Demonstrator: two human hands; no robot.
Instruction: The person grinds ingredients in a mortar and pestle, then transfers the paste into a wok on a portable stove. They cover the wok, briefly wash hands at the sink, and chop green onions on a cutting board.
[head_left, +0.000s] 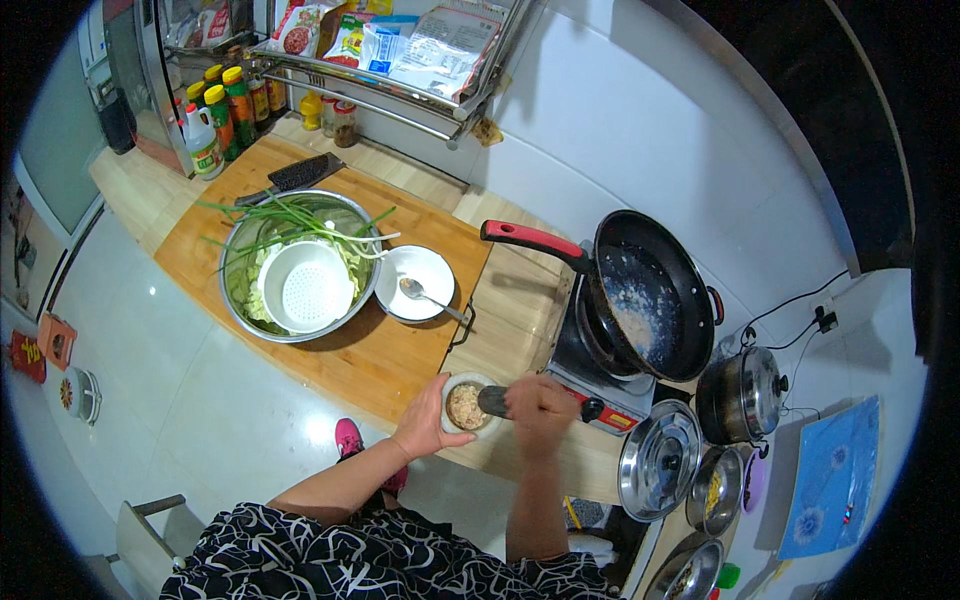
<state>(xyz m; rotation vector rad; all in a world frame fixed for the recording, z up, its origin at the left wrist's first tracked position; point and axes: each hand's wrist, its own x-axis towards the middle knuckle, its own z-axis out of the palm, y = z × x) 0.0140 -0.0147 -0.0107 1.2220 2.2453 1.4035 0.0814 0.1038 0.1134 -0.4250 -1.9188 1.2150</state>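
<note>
At the counter's front edge, my left hand (426, 421) is wrapped around the side of a small stone mortar (491, 427). Inside the mortar lies a pale crushed mash (464, 407), perhaps garlic. My right hand (541, 412) grips a dark pestle (493, 401), its end at the mortar's mouth, tilted over the mash. A white bowl (415, 262) holding a metal spoon (431, 296) stands on the wooden cutting board (375, 360) beyond my left hand. Beside it sits a steel basin (232, 300) with cut leafy vegetables, long green scallions (289, 221) and a white perforated basket (306, 287).
A black frying pan (652, 300) with a red handle sits on a portable gas stove (600, 397). A cleaver (300, 176) lies at the board's back. At right are a steel lid (660, 461), a lidded pot (739, 397) and steel bowls (715, 491). A metal rack (360, 67) overhangs the counter.
</note>
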